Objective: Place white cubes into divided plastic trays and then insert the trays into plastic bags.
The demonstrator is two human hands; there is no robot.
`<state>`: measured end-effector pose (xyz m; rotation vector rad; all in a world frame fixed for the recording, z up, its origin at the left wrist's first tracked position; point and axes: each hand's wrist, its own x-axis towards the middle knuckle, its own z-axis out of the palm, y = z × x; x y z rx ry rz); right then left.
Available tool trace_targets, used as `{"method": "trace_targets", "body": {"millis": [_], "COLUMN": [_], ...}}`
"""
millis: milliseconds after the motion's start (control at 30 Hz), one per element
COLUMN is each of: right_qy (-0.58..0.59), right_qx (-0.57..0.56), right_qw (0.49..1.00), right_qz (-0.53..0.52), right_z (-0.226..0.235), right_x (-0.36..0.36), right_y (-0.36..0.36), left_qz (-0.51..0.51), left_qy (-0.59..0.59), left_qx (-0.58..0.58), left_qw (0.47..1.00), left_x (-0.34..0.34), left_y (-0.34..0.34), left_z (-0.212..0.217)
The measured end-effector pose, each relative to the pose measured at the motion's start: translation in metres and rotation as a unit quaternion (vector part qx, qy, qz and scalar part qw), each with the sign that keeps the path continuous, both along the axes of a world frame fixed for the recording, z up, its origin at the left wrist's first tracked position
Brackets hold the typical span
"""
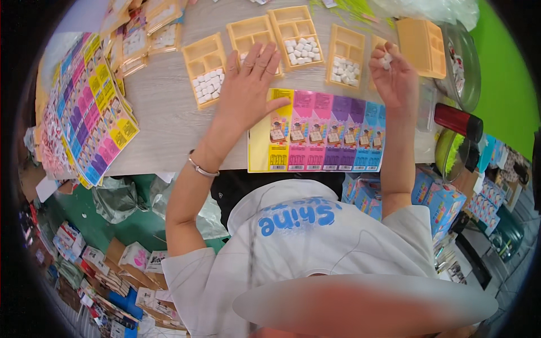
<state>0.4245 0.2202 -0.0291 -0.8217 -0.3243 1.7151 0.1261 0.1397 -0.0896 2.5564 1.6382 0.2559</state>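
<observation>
Cap brim: pale and blurred, nearest the camera at the lower edge, above a white shirt.
Left hand [248, 84]: laid flat with fingers spread apart, palm down, covering the near edge of one orange tray [253, 36] and the far left corner of the card strip; it clamps nothing.
Right hand [394, 76]: raised at the right, fingers curled together around a few small white pieces [386, 59], just beside the far right end of the strip.
Card strip [318, 132]: a printed sheet in yellow, pink, purple and blue panels, lying on the table's near edge between the two hands.
Filled trays: an orange compartment tray [205, 70] on the left, another in the middle [297, 39] and one on the right [345, 56], each holding white pieces, all far of the strip.
Card stack [93, 118]: many more coloured sheets fanned at the left, well apart from the hands.
Table [163, 112]: pale wood grain.
Risk: the loosely cupped pieces could likely slip from the right hand and scatter over the strip; the left palm leaning on a tray rim could tip it and spill its contents.
</observation>
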Motion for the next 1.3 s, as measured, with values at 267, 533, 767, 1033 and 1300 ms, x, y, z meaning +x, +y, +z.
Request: {"method": "trace_targets", "body": {"millis": [267, 533, 767, 1033, 1300], "right_qy": [0.162, -0.243, -0.624, -0.744, -0.743], "right_qx": [0.062, 0.053, 0.35, 0.474, 0.469], "right_qw": [0.967, 0.95, 0.653, 0.349, 0.355], "right_qz": [0.185, 0.191, 0.248, 0.318, 0.32], "right_z": [-0.043, 0.006, -0.033, -0.023, -0.019], "right_x": [0.047, -0.005, -0.04, -0.063, -0.06], "right_y": [-0.026, -0.03, 0.002, 0.015, 0.01], "left_qz": [-0.028, 0.023, 0.021, 0.019, 0.021], "left_qy": [-0.056, -0.18, -0.153, -0.125, -0.142], "left_qx": [0.077, 0.118, 0.125, 0.155, 0.142], "left_qw": [0.995, 0.976, 0.98, 0.98, 0.979], "left_x": [0.035, 0.049, 0.046, 0.044, 0.043], "left_y": [0.021, 0.037, 0.029, 0.023, 0.022], "left_z": [0.023, 0.007, 0.01, 0.004, 0.002]}}
